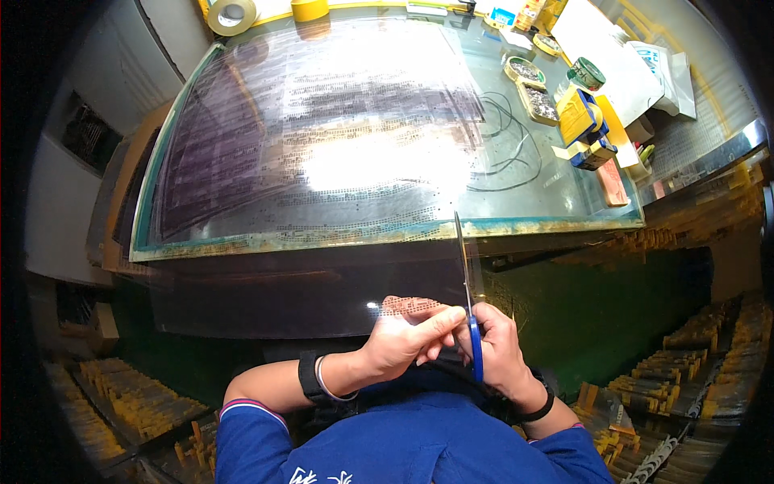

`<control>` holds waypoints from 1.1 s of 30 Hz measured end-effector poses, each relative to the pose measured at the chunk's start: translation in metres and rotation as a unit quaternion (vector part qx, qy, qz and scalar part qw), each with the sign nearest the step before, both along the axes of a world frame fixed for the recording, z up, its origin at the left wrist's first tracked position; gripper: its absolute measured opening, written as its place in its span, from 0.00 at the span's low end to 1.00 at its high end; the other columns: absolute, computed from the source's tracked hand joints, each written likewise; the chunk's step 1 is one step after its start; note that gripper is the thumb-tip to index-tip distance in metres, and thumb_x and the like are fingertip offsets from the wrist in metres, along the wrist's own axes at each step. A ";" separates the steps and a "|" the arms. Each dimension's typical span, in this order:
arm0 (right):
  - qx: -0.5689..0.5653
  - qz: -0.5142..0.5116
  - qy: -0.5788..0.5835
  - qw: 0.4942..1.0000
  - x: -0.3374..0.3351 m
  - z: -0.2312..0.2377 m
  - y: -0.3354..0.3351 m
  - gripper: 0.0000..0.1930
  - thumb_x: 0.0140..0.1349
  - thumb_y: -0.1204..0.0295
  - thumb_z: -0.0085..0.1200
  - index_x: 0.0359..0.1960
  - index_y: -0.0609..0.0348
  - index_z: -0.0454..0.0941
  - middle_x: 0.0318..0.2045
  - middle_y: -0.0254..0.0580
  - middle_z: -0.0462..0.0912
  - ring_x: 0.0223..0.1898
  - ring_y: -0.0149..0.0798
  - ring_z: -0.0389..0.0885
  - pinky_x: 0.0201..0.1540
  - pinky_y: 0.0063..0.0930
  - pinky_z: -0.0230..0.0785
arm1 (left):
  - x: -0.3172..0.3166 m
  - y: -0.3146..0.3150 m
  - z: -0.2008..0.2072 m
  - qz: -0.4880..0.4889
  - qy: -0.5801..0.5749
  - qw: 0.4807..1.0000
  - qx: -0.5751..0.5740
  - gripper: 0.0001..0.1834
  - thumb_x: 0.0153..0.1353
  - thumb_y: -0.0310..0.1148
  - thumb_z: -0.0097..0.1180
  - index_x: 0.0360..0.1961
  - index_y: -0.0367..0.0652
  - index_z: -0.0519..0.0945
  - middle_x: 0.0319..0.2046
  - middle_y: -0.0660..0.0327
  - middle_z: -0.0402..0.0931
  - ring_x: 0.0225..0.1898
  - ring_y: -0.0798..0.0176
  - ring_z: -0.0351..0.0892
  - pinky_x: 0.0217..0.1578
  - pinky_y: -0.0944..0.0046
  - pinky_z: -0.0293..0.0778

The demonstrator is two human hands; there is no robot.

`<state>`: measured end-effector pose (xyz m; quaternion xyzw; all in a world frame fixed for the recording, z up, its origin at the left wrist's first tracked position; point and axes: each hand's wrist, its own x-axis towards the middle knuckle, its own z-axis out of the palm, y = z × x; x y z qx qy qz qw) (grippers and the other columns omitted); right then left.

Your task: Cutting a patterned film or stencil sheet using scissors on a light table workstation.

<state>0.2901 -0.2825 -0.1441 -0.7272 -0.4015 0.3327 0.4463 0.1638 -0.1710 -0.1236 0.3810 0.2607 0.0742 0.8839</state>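
A large clear film (355, 211) with rows of small dark marks lies across the glass-topped table and hangs over its front edge toward me. My left hand (403, 343) is closed on the near edge of this film, thumb on top, with marks showing over the fingers. My right hand (501, 345) grips scissors (476, 348) by their blue handle. Their long blades point away from me, over the film near its right side and the table's front edge. The left fingertips are close beside the handle. Whether the blades are apart cannot be made out.
The glass table (556, 206) has a taped rim. A tape dispenser (584, 129), round tins (524, 70), a green-lidded jar (587, 74) and a thin looped cord (516, 181) are at the right. Tape rolls (232, 14) stand at the back. Racks with yellow tabs (133, 395) flank me.
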 end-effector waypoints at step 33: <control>0.006 -0.055 -0.076 0.996 0.003 0.014 0.023 0.19 0.55 0.63 0.55 0.16 0.63 0.65 0.15 0.45 0.66 0.16 0.34 0.64 0.19 0.30 0.57 | 0.001 -0.011 -0.004 -0.048 0.002 0.999 0.014 0.11 0.58 0.37 0.55 0.29 0.40 0.79 0.17 0.66 0.73 0.13 0.78 0.67 0.11 0.79 0.60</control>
